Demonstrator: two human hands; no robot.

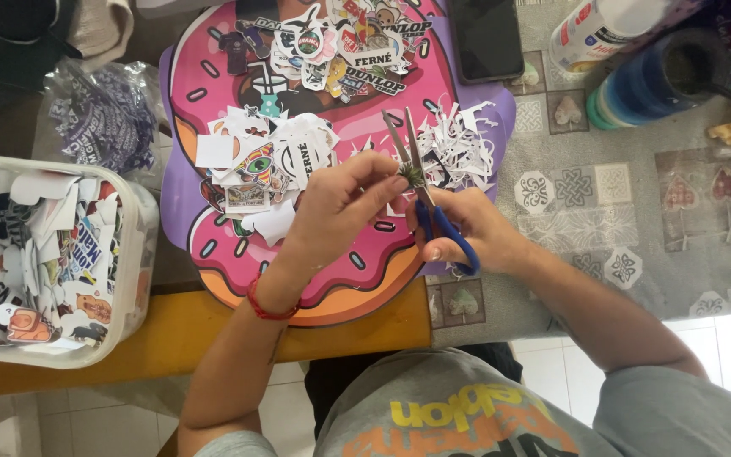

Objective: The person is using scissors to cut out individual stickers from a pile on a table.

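Observation:
My right hand (467,228) grips blue-handled scissors (420,182), blades pointing away from me and slightly apart. My left hand (340,203), with a red cord at the wrist, pinches a small dark sticker cutout (410,175) between the blades. Both hands hover over a pink doughnut-shaped mat (222,254). Cut-out stickers (272,156) lie in a pile on the mat, left of my left hand. White paper trimmings (458,144) lie just beyond the scissors.
A clear plastic tub (133,254) full of cut stickers stands at the left. A plastic bag of printed pieces (99,118) lies behind it. A dark phone (486,38) rests at the mat's far edge. A white bottle (602,30) and a tape-roll stack (645,85) stand far right on patterned cloth.

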